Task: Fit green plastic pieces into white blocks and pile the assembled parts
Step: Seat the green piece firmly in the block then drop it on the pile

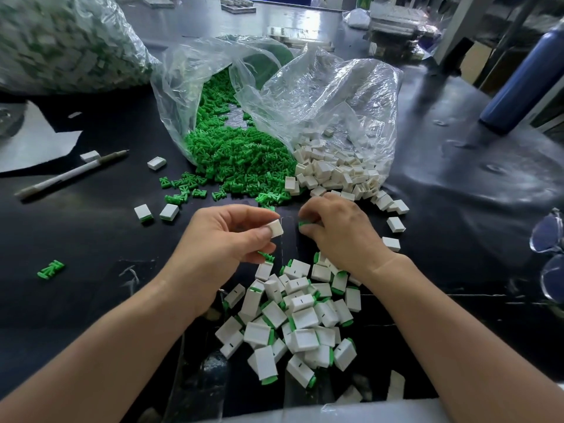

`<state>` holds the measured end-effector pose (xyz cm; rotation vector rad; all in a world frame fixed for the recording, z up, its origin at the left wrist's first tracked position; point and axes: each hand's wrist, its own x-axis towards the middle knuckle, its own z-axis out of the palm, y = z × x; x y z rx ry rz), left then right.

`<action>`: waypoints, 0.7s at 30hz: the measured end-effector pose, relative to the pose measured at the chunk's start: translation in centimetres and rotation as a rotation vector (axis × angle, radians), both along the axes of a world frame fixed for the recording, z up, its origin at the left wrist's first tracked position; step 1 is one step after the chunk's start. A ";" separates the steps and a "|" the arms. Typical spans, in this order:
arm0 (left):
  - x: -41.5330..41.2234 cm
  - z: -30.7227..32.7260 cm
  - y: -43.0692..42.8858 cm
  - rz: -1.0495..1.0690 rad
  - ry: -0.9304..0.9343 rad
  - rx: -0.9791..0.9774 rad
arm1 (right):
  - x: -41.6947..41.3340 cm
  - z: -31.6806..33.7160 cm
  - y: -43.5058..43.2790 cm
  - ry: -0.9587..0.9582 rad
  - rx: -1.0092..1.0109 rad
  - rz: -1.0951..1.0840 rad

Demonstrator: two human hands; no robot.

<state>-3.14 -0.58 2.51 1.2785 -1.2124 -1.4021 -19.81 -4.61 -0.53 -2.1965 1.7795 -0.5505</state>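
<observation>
My left hand (225, 236) pinches a white block (276, 228) between thumb and fingers, with a green piece (266, 256) poking out under the lower fingers. A short gap to its right, my right hand (338, 230) grips a green plastic piece (303, 223) at its fingertips. Below both hands lies a pile of assembled white-and-green parts (299, 319). Loose green pieces (238, 160) spill from a clear bag, and loose white blocks (338, 172) spill from a second clear bag beside it.
A pen (70, 175) lies at left near stray white blocks (156, 163). Two assembled parts (155, 212) sit left of my hands, a lone green piece (50, 268) farther left. A large filled bag (61, 41) stands back left, a blue bottle (525, 77) right, glasses (549, 254) at the right edge.
</observation>
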 end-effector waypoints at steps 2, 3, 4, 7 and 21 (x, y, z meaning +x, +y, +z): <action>-0.1 0.0 0.0 -0.014 0.002 0.003 | -0.1 -0.1 0.0 -0.014 -0.008 0.002; -0.1 0.0 0.0 -0.020 0.001 -0.001 | -0.1 -0.1 0.0 -0.007 -0.021 0.015; -0.1 0.0 0.1 -0.026 -0.002 -0.008 | -0.2 0.0 0.1 -0.012 -0.034 0.026; -0.1 0.0 0.1 -0.036 -0.003 -0.018 | -0.5 0.6 0.3 -0.244 0.003 -0.023; 0.1 -0.1 0.0 -0.055 -0.008 -0.042 | 0.7 2.4 2.7 -0.751 0.170 0.234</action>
